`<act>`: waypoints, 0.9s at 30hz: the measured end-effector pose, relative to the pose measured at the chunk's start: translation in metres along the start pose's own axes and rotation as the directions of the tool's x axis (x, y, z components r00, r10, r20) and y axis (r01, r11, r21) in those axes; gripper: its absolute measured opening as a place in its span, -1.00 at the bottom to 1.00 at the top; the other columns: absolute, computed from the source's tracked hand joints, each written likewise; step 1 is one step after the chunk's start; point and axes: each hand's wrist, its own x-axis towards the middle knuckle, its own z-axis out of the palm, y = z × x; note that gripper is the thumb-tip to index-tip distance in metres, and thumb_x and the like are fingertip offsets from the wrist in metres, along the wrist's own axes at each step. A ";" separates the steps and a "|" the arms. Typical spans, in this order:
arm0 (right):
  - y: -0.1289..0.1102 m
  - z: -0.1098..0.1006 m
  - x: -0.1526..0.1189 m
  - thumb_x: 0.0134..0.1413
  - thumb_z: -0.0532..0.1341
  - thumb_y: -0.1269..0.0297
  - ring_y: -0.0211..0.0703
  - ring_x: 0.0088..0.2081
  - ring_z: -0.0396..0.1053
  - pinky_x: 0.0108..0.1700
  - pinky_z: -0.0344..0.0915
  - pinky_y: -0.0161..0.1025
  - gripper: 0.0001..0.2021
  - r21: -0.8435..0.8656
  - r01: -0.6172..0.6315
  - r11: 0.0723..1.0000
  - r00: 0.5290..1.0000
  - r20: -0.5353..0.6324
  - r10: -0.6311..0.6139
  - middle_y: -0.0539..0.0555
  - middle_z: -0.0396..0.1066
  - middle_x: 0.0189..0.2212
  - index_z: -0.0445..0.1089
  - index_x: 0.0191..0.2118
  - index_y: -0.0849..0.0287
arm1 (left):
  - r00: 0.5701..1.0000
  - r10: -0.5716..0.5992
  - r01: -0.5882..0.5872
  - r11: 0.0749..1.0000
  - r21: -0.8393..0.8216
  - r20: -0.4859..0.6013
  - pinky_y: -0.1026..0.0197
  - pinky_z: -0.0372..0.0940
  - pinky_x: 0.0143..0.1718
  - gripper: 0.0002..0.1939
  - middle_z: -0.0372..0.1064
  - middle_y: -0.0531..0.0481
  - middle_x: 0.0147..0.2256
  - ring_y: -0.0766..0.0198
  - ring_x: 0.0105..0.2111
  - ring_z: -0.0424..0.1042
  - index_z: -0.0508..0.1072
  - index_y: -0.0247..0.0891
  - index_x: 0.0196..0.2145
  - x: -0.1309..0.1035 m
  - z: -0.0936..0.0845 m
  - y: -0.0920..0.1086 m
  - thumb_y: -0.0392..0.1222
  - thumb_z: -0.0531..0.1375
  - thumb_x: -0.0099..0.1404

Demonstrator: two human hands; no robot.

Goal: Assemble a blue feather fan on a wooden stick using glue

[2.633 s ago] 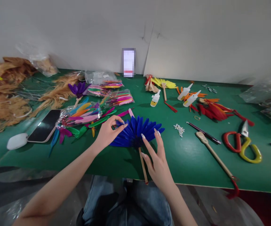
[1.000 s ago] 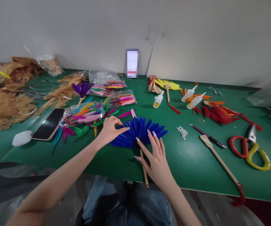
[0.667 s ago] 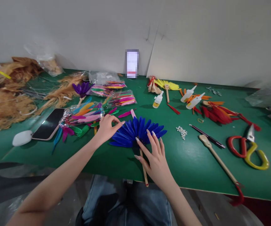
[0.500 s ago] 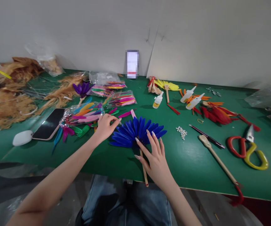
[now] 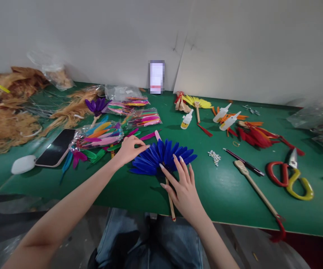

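Observation:
A fan of blue feathers [image 5: 147, 163] lies spread on the green table, its wooden handle [image 5: 172, 205] pointing toward the front edge. My right hand [image 5: 182, 186] rests on the fan's lower right part, fingers spread and partly over the feathers and the handle's top. At the fan's upper left edge is my left hand [image 5: 132, 149], its thumb and forefinger brought together at the feather tips. Whatever may be between those fingertips is too small to make out. A pink stick [image 5: 157, 135] pokes out just behind the fan.
Bagged coloured feathers [image 5: 102, 136] and a dark phone [image 5: 56, 147] lie left. On the right are white beads [image 5: 214, 157], a pen [image 5: 244, 161], a wooden stick [image 5: 259, 190] and scissors [image 5: 292, 173]. Glue bottles [image 5: 186, 120] stand or lean behind.
My left hand has moved slightly right, closer over the blue feathers' upper left edge. My right hand stays on the fan. The whole view has shifted slightly.

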 end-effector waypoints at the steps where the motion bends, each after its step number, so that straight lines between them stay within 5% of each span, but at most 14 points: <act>1: 0.000 0.000 0.000 0.26 0.04 0.23 0.15 0.34 -0.27 0.23 -0.07 0.27 -0.51 -0.001 0.001 1.000 1.000 0.004 -0.001 0.14 -0.31 0.36 0.04 0.28 -0.03 | 1.000 -0.001 0.001 1.000 -0.003 -0.003 -0.07 0.22 -0.14 -0.74 0.32 -0.07 -0.37 0.07 -0.28 0.32 0.54 -0.17 -0.52 0.000 0.001 0.000 0.05 0.23 0.13; 12: -0.001 -0.002 0.001 0.26 0.05 0.23 0.14 0.34 -0.28 0.24 -0.08 0.25 -0.53 0.007 -0.013 1.000 1.000 0.023 0.013 0.13 -0.33 0.36 0.07 0.26 -0.04 | 1.000 0.000 0.000 1.000 -0.005 0.007 -0.05 0.20 -0.11 -0.71 0.30 -0.08 -0.36 0.06 -0.24 0.31 0.52 -0.20 -0.50 0.001 0.003 0.002 0.06 0.20 0.17; 17: -0.001 -0.002 0.001 0.27 0.04 0.20 0.14 0.34 -0.30 0.24 -0.08 0.25 -0.52 0.004 -0.012 1.000 1.000 0.025 0.012 0.14 -0.34 0.36 0.04 0.28 -0.05 | 0.998 0.030 -0.024 0.993 0.116 -0.048 -0.09 0.13 -0.04 -0.69 0.29 -0.06 -0.35 0.06 -0.20 0.28 0.51 -0.21 -0.45 -0.001 0.003 0.000 0.08 0.17 0.22; 22: -0.001 -0.003 0.002 0.27 0.02 0.18 0.13 0.35 -0.32 0.24 -0.09 0.24 -0.51 0.001 -0.015 1.000 0.999 0.042 0.015 0.15 -0.33 0.36 0.00 0.29 -0.05 | 0.931 0.238 -0.157 0.945 0.285 -0.278 -0.03 0.08 0.00 -0.77 0.23 -0.05 -0.29 0.11 -0.18 0.24 0.48 -0.21 -0.31 -0.020 0.005 0.014 0.01 0.19 0.25; 27: -0.001 -0.004 0.001 0.27 0.01 0.14 0.13 0.35 -0.33 0.24 -0.08 0.24 -0.48 -0.001 -0.011 1.000 0.999 0.037 0.011 0.16 -0.33 0.36 -0.05 0.31 -0.05 | 0.904 0.376 -0.290 0.889 0.355 -0.203 0.01 0.07 0.00 -0.83 0.21 -0.06 -0.25 0.12 -0.17 0.22 0.49 -0.18 -0.29 -0.034 0.008 0.021 -0.08 0.15 0.30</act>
